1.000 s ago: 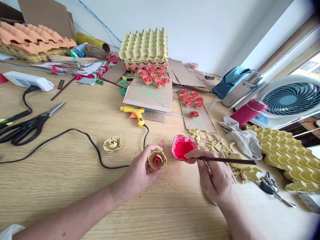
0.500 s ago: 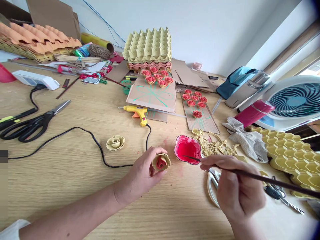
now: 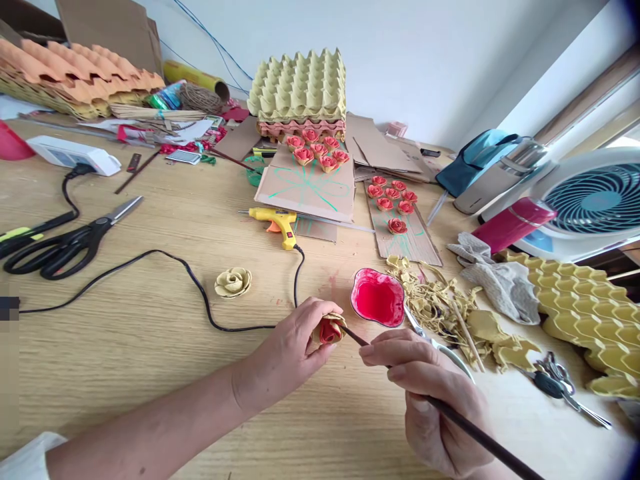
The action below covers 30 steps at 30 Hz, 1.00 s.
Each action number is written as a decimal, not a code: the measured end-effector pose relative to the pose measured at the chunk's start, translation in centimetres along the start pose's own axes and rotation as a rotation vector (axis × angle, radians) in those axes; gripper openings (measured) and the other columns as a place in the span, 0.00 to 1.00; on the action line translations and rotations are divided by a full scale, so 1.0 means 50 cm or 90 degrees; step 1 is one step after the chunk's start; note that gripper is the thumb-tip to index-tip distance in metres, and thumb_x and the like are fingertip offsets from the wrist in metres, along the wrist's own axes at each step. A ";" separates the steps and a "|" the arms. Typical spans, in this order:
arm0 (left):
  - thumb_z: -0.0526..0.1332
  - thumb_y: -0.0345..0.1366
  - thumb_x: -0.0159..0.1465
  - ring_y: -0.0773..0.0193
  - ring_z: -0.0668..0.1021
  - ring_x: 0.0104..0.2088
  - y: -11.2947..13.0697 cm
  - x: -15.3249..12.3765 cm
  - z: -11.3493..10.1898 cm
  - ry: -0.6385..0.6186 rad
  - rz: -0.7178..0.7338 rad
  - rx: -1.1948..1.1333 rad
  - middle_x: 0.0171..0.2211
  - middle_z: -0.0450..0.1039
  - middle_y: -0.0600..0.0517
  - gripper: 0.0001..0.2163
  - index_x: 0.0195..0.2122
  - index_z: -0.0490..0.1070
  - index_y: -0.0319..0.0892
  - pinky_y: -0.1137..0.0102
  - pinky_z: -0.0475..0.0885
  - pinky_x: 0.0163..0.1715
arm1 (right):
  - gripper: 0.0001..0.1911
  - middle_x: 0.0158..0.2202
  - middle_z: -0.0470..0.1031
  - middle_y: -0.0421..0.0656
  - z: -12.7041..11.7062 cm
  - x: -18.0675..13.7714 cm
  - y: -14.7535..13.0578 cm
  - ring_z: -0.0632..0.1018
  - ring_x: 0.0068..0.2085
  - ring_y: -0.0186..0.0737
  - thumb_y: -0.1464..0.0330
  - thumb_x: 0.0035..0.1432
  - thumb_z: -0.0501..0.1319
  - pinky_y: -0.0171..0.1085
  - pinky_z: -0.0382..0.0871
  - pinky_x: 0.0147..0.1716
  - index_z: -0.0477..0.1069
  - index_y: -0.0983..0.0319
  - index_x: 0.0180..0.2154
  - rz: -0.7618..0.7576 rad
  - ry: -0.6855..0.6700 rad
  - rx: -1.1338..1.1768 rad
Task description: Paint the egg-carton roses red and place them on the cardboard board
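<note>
Between its thumb and fingers, my left hand point(image 3: 295, 343) holds a pulp-paper rose point(image 3: 331, 329), its centre red and its outer petals still tan. My right hand point(image 3: 435, 393) grips a dark-handled paintbrush point(image 3: 467, 430), whose tip meets the rose's petals at the right side. Just beyond the hands stands a scalloped dish point(image 3: 379, 298) of red paint. An unpainted tan rose point(image 3: 233, 283) lies on the table to the left of my left hand. White-handled scissors point(image 3: 453, 360) are partly covered by my right hand.
A yellow glue gun point(image 3: 275, 223) with its black cord lies ahead. Red roses sit on cardboard pieces point(image 3: 305, 190) farther back. Pulp scraps point(image 3: 435, 303), keys point(image 3: 550, 383) and a yellow egg tray point(image 3: 575, 307) are at right; black scissors point(image 3: 75, 243) at left.
My right hand has moved left with the paintbrush, taking its tip from the red paint dish to the rose. The rose in my left hand has shifted slightly right in view.
</note>
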<state>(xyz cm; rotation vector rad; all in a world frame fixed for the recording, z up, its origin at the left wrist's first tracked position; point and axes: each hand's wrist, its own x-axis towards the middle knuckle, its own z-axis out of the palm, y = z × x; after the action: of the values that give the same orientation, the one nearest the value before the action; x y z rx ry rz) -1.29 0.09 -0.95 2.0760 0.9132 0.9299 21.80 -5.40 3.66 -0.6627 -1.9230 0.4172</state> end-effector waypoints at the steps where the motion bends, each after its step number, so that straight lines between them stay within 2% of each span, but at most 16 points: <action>1: 0.61 0.20 0.68 0.59 0.85 0.46 0.000 0.000 0.000 -0.005 -0.001 0.001 0.47 0.80 0.51 0.20 0.56 0.69 0.47 0.67 0.83 0.51 | 0.10 0.47 0.89 0.50 0.002 0.006 0.000 0.91 0.46 0.43 0.68 0.83 0.54 0.43 0.87 0.52 0.74 0.60 0.54 -0.008 0.002 -0.005; 7: 0.59 0.19 0.66 0.58 0.85 0.47 0.000 0.000 -0.002 -0.026 -0.010 -0.009 0.48 0.80 0.50 0.21 0.56 0.69 0.47 0.64 0.82 0.51 | 0.11 0.45 0.89 0.51 0.011 0.025 0.000 0.91 0.44 0.44 0.69 0.83 0.54 0.41 0.88 0.44 0.75 0.59 0.55 -0.011 0.001 -0.005; 13: 0.59 0.21 0.67 0.57 0.84 0.48 -0.001 -0.001 0.001 -0.041 -0.032 -0.025 0.48 0.79 0.51 0.19 0.55 0.69 0.48 0.64 0.82 0.53 | 0.11 0.43 0.88 0.50 0.006 0.028 -0.007 0.90 0.42 0.45 0.70 0.83 0.52 0.45 0.88 0.45 0.74 0.60 0.55 -0.034 -0.042 0.001; 18: 0.60 0.23 0.67 0.57 0.84 0.47 -0.005 -0.001 0.002 -0.020 -0.035 -0.032 0.47 0.80 0.51 0.19 0.55 0.69 0.49 0.64 0.82 0.52 | 0.11 0.43 0.88 0.49 -0.001 0.024 -0.015 0.88 0.40 0.43 0.67 0.85 0.52 0.45 0.88 0.45 0.72 0.60 0.55 -0.046 -0.060 -0.008; 25: 0.61 0.22 0.67 0.58 0.84 0.47 -0.013 -0.004 0.006 -0.010 -0.017 -0.018 0.47 0.80 0.51 0.20 0.56 0.69 0.48 0.65 0.81 0.51 | 0.11 0.44 0.89 0.50 -0.002 0.013 -0.006 0.90 0.41 0.45 0.67 0.84 0.53 0.47 0.88 0.47 0.73 0.59 0.56 -0.042 -0.035 -0.013; 30: 0.62 0.22 0.65 0.56 0.84 0.48 -0.019 -0.006 0.009 -0.023 -0.024 -0.029 0.47 0.80 0.52 0.21 0.56 0.69 0.50 0.65 0.81 0.50 | 0.11 0.46 0.89 0.51 0.005 0.018 0.001 0.91 0.46 0.46 0.69 0.83 0.52 0.43 0.88 0.45 0.74 0.59 0.55 -0.020 -0.038 -0.038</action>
<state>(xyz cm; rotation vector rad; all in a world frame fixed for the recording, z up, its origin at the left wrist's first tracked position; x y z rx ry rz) -1.34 0.21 -2.02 2.0237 0.9025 0.8832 21.29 -4.79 4.17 -0.6644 -2.0059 0.3645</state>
